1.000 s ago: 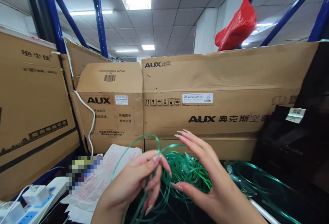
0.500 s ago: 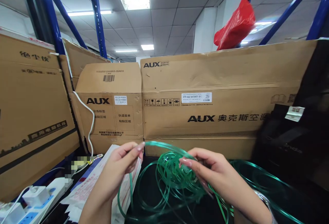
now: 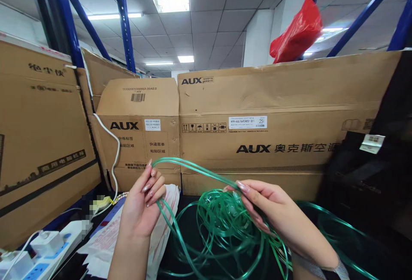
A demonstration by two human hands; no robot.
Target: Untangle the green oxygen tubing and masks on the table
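A thin, see-through green plastic tube arches between my two hands, looking doubled along the arch. My left hand is closed round it at the left end of the arch, and strands hang down from below the fingers. At the right end my right hand pinches the tube between thumb and fingers. Behind and below the arch lies a tangled heap of the same green tubing on the black surface. More loops of it run off to the right, past my right forearm.
Cardboard boxes wall off the back and left. A white power strip with plugs stands at lower left, near a white plastic bag. A black bag is at right. A red bag hangs from the blue rack.
My left hand has moved left and up and turned its palm side into view, now gripping doubled tube. The arch between my hands has risen and widened. My right hand has shifted slightly.
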